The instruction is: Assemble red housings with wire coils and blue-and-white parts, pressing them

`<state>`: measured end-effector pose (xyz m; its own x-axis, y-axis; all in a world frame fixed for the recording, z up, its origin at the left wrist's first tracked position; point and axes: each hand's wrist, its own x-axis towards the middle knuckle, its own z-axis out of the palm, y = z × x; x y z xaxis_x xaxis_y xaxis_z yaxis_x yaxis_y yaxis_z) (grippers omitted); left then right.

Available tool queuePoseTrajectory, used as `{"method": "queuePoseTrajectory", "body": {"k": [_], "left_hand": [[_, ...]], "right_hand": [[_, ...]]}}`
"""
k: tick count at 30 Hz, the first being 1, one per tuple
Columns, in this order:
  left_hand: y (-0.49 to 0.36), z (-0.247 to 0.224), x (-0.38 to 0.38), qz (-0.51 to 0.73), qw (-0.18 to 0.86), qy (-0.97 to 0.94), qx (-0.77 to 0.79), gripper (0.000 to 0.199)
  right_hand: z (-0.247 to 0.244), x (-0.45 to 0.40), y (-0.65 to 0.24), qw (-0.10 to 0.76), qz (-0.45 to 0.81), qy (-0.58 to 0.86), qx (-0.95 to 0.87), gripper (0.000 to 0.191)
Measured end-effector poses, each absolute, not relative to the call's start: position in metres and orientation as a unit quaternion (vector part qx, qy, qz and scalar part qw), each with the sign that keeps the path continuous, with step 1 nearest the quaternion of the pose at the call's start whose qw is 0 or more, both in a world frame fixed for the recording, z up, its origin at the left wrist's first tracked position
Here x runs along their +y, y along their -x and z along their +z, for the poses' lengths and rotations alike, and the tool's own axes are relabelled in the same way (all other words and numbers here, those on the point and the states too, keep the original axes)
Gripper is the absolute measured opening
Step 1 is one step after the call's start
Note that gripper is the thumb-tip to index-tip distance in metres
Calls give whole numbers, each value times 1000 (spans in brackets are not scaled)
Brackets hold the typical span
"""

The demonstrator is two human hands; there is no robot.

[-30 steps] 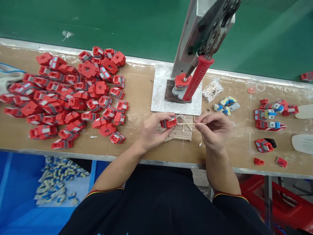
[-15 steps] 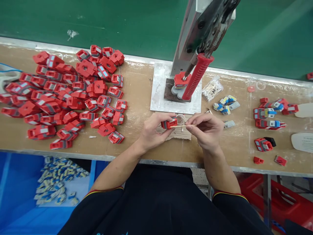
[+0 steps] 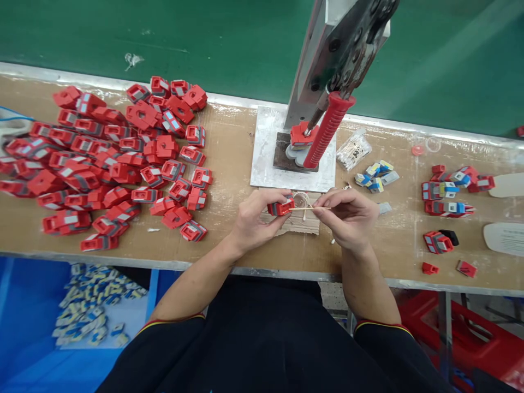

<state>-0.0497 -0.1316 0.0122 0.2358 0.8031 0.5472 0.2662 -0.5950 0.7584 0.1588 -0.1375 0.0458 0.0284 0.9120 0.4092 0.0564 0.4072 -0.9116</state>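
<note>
My left hand (image 3: 260, 218) is closed around a red and grey plastic toy vehicle part (image 3: 281, 207), held just above the table in front of the press. Between thumb and fingers, my right hand (image 3: 347, 215) pinches a thin cotton swab stick (image 3: 305, 208); its left end meets the red part, and whether it goes inside I cannot tell. Behind and below the stick, a small clear round dish (image 3: 302, 200) with another swab leaning out of it stands on torn cardboard (image 3: 307, 222).
A lever press (image 3: 315, 82) with a red handle (image 3: 331, 128) stands on a metal plate (image 3: 262, 164), a red part under its plunger. Many red parts (image 3: 123, 169) lie left. Bagged swabs (image 3: 354, 150), blue-white pieces (image 3: 374, 176) and red assemblies (image 3: 448, 207) lie right. A blue bin (image 3: 24, 327) is below left.
My hands keep nearly the same pose. The red part is turned slightly, and the swab stick's tip sits a little further right with it. The whole view has shifted slightly.
</note>
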Motion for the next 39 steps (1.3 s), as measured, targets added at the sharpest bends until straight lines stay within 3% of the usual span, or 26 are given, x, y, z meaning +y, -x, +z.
{"method": "queuePoseTrajectory", "body": {"k": [22,29,31,36,39], "left_hand": [[49,15,-130,505,254,-739,365,22],[50,15,-130,516,252,-735,360,25],[50,15,-129,516,252,-736,359,24],[53,12,-131,522,282,-713,374,24],[52,8,-131,533,319,-674,399,25]], "right_hand": [[45,-138,-159,583,340,412,-613,18],[46,-134,-177,634,295,411,-585,25],[45,-133,-186,605,283,424,-612,21],[40,-126,-187,384,300,456,-745,9],[41,-122,-196,368,320,427,-761,11]]}}
